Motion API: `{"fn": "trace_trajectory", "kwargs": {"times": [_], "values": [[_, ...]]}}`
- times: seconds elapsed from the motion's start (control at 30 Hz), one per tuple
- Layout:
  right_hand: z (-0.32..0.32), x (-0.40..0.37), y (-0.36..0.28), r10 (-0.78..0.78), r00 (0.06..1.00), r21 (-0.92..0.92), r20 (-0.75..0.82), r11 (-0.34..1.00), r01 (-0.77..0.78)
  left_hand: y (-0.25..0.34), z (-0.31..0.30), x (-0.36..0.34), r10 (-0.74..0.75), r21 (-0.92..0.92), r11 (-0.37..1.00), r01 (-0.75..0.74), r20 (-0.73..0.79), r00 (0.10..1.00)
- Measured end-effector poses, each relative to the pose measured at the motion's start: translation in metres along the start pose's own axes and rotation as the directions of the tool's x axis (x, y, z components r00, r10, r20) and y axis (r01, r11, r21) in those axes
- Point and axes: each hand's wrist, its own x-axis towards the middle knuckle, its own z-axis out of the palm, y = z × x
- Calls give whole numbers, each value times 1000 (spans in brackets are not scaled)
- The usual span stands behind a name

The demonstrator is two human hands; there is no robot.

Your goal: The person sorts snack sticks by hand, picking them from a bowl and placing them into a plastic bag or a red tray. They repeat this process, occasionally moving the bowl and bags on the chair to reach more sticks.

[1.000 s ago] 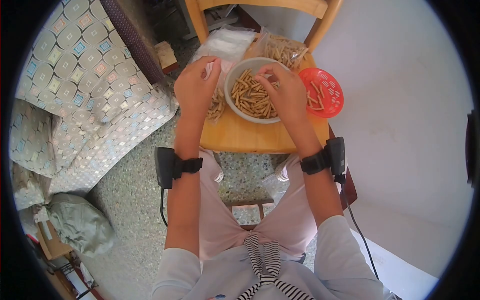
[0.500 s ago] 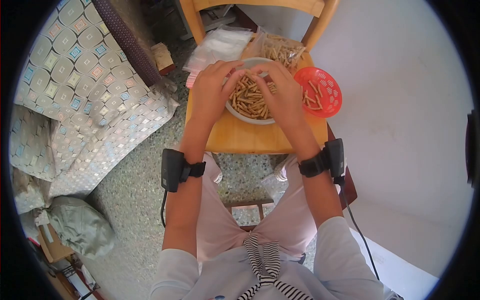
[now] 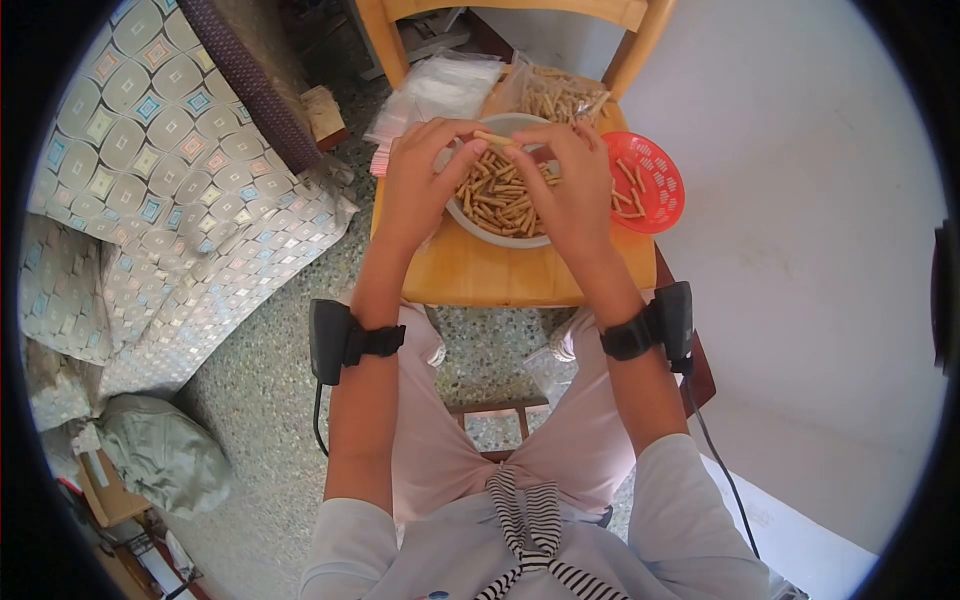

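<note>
A short tan stick, like a piece of dried root (image 3: 494,138), spans the gap between my two hands above the bowl. My left hand (image 3: 420,180) pinches one end with thumb and fingers. At the other end, my right hand (image 3: 572,180) grips it with thumb and forefinger. Below them, a pale round bowl (image 3: 498,240) is filled with many similar sticks (image 3: 500,195). To the right of my right hand, a red perforated plastic basket (image 3: 668,170) holds several sticks.
All of this rests on a wooden chair seat (image 3: 500,280). Behind the bowl lie a clear bag of sticks (image 3: 560,97) and a stack of flat plastic bags (image 3: 450,85). The chair's backrest (image 3: 520,12) rises at the far side. A patterned cloth cover (image 3: 180,190) is at left.
My hands have drawn slightly apart, and the stick between them now shows plainly. My left forearm has shifted a little left.
</note>
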Motion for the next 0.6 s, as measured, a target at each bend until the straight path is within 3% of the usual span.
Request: {"fn": "trace_trajectory", "kwargs": {"times": [0.07,0.27,0.43,0.6], "values": [[0,-2,3,19,999,-7,27,1000,-19,6,0,-1,30,17,999,-28,-82,996],[5,-4,9,78,987,-26,142,997,-75,8,2,-2,190,90,979,-185,-61,980],[10,-8,18,40,976,-17,216,999,-37,13,10,-4,151,100,984,-146,-38,988],[-15,6,18,113,962,-57,250,993,-102,5,7,-5,92,176,981,-82,-50,995]]}}
